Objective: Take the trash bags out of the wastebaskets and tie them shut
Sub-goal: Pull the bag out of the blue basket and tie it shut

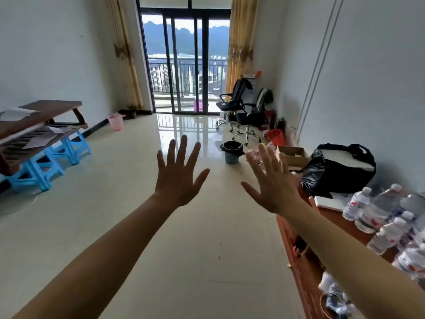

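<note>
Stools (57, 157), blue, prop stacked wooden benches (46, 107) at far left; pink wastebasket (115, 122) stands beyond by the wall (46, 54). Left hand (178, 178) and right hand (273, 187) raised mid-frame, fingers (182, 148) spread wide, holding nothing; blue wastebasket (231, 158) lined with black trash bag (231, 145) sits on floor (184, 249) beyond, between them. Tabletop (338, 217) at right carries black bag (333, 178) and water bottles (377, 208).

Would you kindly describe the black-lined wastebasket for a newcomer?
From the balcony doors, come forward past the office chairs on the right. There stands the blue wastebasket; unlike the pink wastebasket by the left wall, a black bag lines it.
</note>
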Motion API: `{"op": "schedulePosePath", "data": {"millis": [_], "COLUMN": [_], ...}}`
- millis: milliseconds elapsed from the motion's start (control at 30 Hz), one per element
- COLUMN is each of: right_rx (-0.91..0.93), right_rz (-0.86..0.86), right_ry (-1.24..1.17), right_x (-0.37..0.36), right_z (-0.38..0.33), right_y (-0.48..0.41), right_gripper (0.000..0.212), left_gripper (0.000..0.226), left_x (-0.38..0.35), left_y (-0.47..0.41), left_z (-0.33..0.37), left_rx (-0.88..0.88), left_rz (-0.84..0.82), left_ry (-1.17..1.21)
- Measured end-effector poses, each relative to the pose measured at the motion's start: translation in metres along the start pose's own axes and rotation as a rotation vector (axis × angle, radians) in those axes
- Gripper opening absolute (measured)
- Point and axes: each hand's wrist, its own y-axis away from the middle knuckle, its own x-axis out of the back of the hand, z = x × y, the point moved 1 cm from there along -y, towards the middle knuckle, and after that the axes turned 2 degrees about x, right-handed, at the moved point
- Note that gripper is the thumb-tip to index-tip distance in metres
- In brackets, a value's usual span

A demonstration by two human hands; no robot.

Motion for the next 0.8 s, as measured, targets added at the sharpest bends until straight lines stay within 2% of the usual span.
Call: {"op": "schedulePosePath", "data": {"millis": [267, 433, 567, 700, 800], "right_rx": [-0.117, -0.206, -0.210, -0.304, -0.251], "right_rz": [-0.023, -0.057, -0.079, -0.091, -0.109], "right_ry": [-0.002, -0.070, -0.123, -0.244, -0.225], "right_x": [-0.117, -0.215, -0.267, -0.313, -0.358], "right_z": [0.098, 0.168, 0.228, 0.270, 0.286], "right_y": [-0.162, -0.274, -0.386, -0.500, -0.573], "right_gripper": [0.083, 0.084, 0.085, 0.086, 0.085], "left_gripper": [0.072, 0.072, 0.071, 0.074, 0.075], "left_x": [-0.130, -0.221, -0.266, -0.304, -0.346], "left_y": [-0.215, -0.363, -0.483, -0.586, -0.657], "left_z": [0.003, 0.016, 0.015, -0.002, -0.023], "left_rx": [-0.131, -0.118, -0.164, -0.127, -0.102], "left_rz": [-0.057, -0.090, -0.111, -0.109, -0.103], "left_ry": [0.032, 0.029, -0.012, -0.018, -0.002]}}
